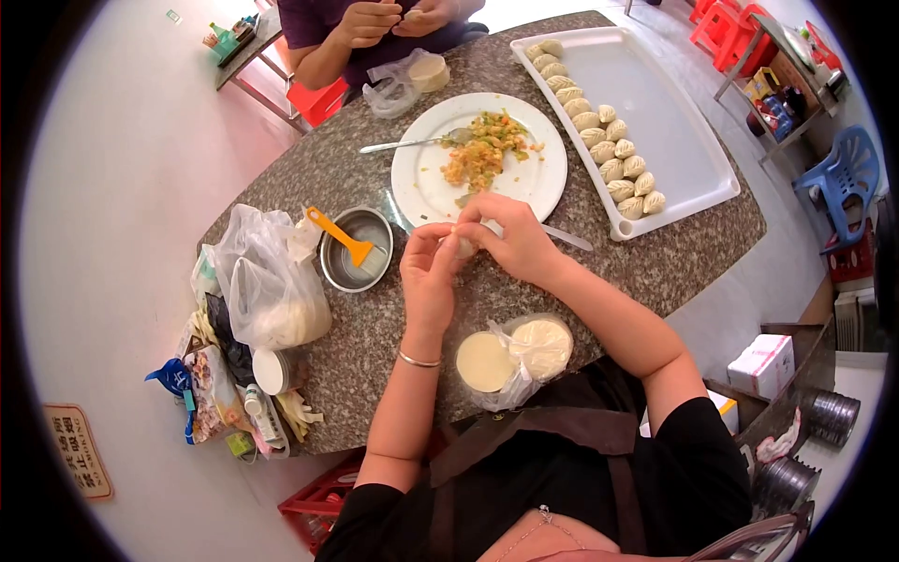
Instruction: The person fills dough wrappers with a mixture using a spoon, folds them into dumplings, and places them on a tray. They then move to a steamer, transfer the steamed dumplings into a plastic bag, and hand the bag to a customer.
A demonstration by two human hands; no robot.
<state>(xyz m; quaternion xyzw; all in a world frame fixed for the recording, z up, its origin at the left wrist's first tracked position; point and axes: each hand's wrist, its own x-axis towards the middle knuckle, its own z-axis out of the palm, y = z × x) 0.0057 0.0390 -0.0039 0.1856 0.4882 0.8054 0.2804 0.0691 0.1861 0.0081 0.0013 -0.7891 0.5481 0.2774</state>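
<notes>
My left hand (431,269) and my right hand (513,236) meet above the table, fingertips pinched together on a small pale dumpling (463,247) that they mostly hide. Just beyond them is a white plate (412,192) bearing chopped orange-and-green filling (479,161) and a metal spoon (403,145). A flat metal handle (567,238) sticks out beside my right hand. Near my body lie two stacks of round wrappers, one bare stack (484,362) and one partly under plastic (543,345). Left of my left hand, a metal bowl (328,258) holds an orange-handled brush (342,236).
A white tray (688,122) at the right carries rows of pleated dumplings (611,170). Plastic bags (272,281), a lidded jar (272,372) and packets crowd the left edge. Across the table, another person's hands (393,21) work near a wrapper stack (429,73).
</notes>
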